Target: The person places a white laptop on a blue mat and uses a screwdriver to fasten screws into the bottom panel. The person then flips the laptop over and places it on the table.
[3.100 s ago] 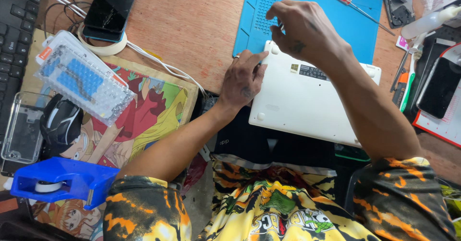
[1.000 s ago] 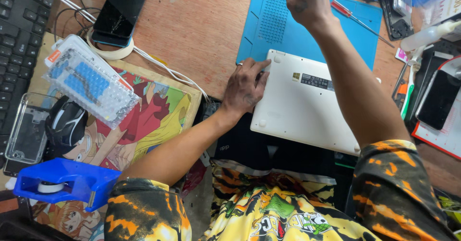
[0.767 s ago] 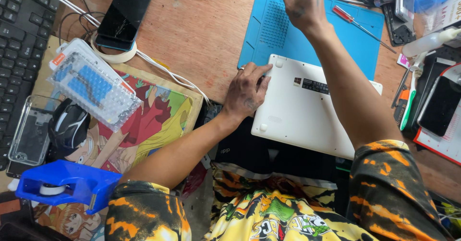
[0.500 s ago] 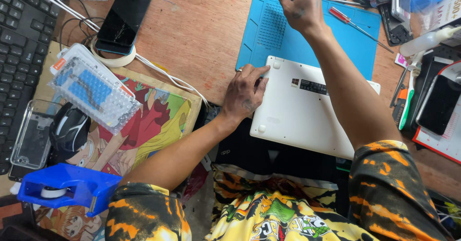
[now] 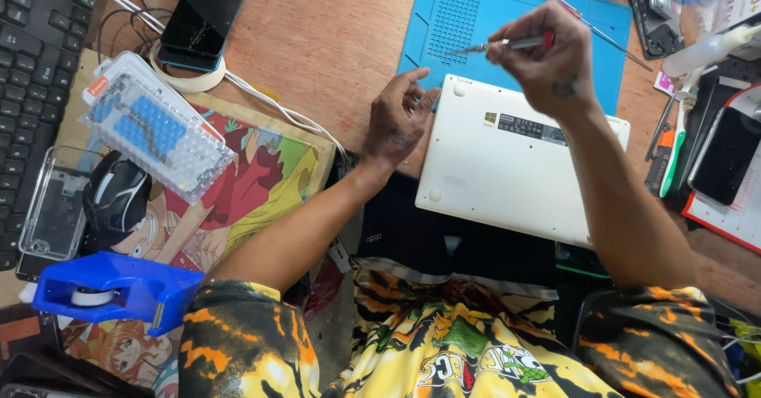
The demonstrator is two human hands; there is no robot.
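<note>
A white laptop (image 5: 507,180) lies upside down, its far end on a blue work mat (image 5: 468,17). My left hand (image 5: 400,120) rests at the laptop's left edge, fingers spread against its far-left corner. My right hand (image 5: 547,61) hovers above the laptop's far edge and grips a small silver screwdriver with a red collar (image 5: 499,45), its tip pointing left over the mat. A second red-handled screwdriver (image 5: 590,21) lies on the mat behind my right hand.
A black phone (image 5: 202,13) on a tape roll, a bubble-wrapped blue part (image 5: 154,132), a mouse (image 5: 115,196), a keyboard (image 5: 36,37) and a blue tape dispenser (image 5: 115,291) lie left. Tools and phones (image 5: 725,156) crowd the right edge.
My right hand reached to the far side of the mat, took hold of a screwdriver and has come back toward the laptop. My left hand stayed at the laptop's left edge.
</note>
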